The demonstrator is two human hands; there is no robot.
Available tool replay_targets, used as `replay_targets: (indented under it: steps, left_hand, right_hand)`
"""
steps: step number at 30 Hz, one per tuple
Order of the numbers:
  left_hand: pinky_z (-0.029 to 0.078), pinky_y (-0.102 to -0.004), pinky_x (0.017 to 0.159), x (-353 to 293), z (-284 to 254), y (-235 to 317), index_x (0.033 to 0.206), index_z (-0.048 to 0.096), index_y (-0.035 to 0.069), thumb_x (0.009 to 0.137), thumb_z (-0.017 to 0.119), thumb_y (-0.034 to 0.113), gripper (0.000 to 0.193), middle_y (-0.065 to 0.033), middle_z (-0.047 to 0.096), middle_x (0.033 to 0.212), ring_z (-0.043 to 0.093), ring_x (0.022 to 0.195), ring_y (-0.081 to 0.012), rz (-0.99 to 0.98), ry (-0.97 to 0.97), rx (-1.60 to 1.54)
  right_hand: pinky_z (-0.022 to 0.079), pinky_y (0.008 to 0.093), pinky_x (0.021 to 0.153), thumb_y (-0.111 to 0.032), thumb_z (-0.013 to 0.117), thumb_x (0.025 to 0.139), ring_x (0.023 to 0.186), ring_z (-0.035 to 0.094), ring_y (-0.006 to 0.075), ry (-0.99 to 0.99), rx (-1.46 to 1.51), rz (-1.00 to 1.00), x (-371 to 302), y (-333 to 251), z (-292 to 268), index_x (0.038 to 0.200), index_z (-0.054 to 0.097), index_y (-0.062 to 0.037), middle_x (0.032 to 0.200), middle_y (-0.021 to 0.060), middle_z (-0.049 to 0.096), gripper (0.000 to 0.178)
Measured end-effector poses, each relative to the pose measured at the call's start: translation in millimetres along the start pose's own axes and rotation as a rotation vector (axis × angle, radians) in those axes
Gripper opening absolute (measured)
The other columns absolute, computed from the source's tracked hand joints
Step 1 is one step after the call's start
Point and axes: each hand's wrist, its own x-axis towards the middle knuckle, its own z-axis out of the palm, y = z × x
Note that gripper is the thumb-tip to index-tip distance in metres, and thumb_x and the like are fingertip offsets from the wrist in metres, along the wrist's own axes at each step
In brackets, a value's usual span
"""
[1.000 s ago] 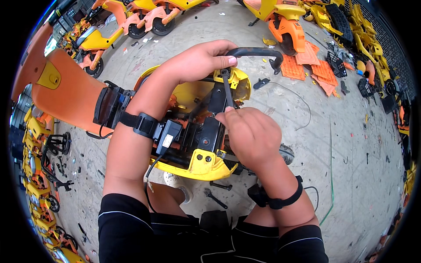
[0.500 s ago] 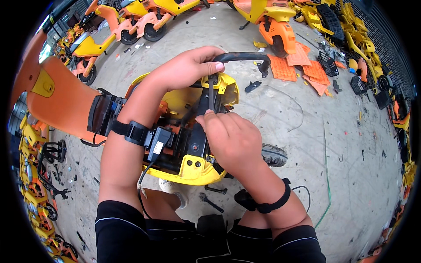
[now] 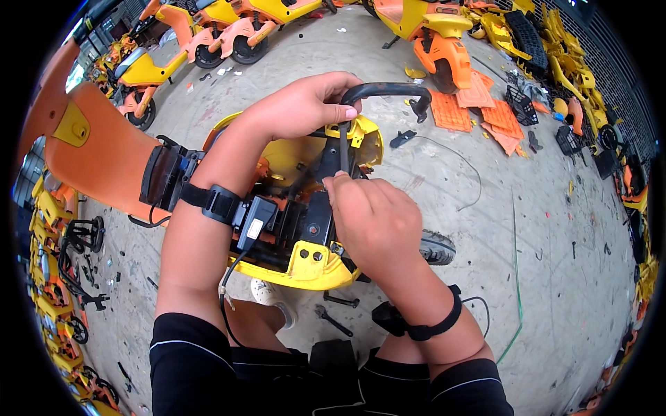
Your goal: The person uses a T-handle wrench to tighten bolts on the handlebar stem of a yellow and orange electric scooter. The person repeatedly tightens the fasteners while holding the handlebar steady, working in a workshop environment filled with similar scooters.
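Observation:
My left hand (image 3: 309, 107) is closed around one end of a black curved grab rail (image 3: 388, 89), its thumb pressed near the joint with the yellow bracket (image 3: 361, 132). In my right hand (image 3: 378, 218) is a slim grey metal tool (image 3: 343, 149), gripped between thumb and curled fingers. The tool points away from me toward the base of the rail, where its far end is hard to make out under my left thumb. Below both hands lies the opened yellow scooter body (image 3: 326, 274), with a black frame beam (image 3: 316, 215) and wiring showing inside.
An orange scooter panel (image 3: 104, 139) rises at the left. A wrench (image 3: 334, 322) and a short black bolt-like part (image 3: 341, 299) lie on the floor near my feet. Orange plates (image 3: 451, 111), a black crate (image 3: 522, 104) and parked scooters (image 3: 236, 38) stand or lie farther off.
The view has shifted slightly. My right hand and the tool have moved a little to the right; both hands keep their holds.

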Motion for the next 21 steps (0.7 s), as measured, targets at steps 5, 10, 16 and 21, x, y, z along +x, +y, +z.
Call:
replay_targets:
  steps: [5, 10, 16, 21]
  left_hand:
    - [0.05, -0.0293, 0.091, 0.1, 1.4, -0.7, 0.133, 0.054, 0.0, 0.098, 0.065, 0.009, 0.038, -0.0012, 0.064, 0.106, 0.06, 0.099, -0.0106, 0.016, 0.001, 0.008]
    - [0.05, -0.0289, 0.091, 0.7, 3.7, 3.0, 0.132, 0.054, 0.0, 0.097, 0.065, 0.006, 0.037, -0.001, 0.064, 0.105, 0.06, 0.098, -0.0103, 0.002, 0.01, 0.043]
    - [0.047, -0.0293, 0.096, -0.7, 1.0, 1.5, 0.131, 0.055, 0.003, 0.096, 0.067, 0.007, 0.038, 0.0002, 0.06, 0.108, 0.057, 0.104, -0.0115, 0.061, -0.009, 0.066]
    - [0.047, -0.0314, 0.098, -4.1, -8.3, -14.6, 0.138, 0.051, 0.001, 0.096, 0.067, 0.014, 0.047, -0.0034, 0.059, 0.114, 0.056, 0.109, -0.0147, 0.048, 0.055, 0.084]
  right_hand:
    - [0.05, 0.0339, 0.056, -0.011, 0.079, 0.083, 0.064, 0.065, 0.0239, -0.086, 0.153, 0.072, 2.5, -2.8, -1.7, 0.09, 0.066, -0.0048, 0.072, 0.0063, 0.065, 0.016]
    - [0.054, 0.0362, 0.063, -0.014, 0.078, 0.085, 0.073, 0.068, 0.0265, -0.104, 0.354, 0.112, 9.0, -2.5, 1.3, 0.096, 0.069, -0.0066, 0.081, 0.0073, 0.069, 0.016]
    - [0.054, 0.0356, 0.064, -0.009, 0.075, 0.076, 0.074, 0.065, 0.024, -0.092, 0.372, 0.048, 6.9, 4.7, 7.1, 0.098, 0.069, -0.0089, 0.078, 0.0055, 0.062, 0.022]
    - [0.054, 0.0381, 0.069, -0.015, 0.072, 0.09, 0.074, 0.067, 0.0301, 0.043, 0.723, 0.242, -4.3, 37.3, 9.3, 0.099, 0.067, -0.009, 0.083, 0.0098, 0.067, 0.012]
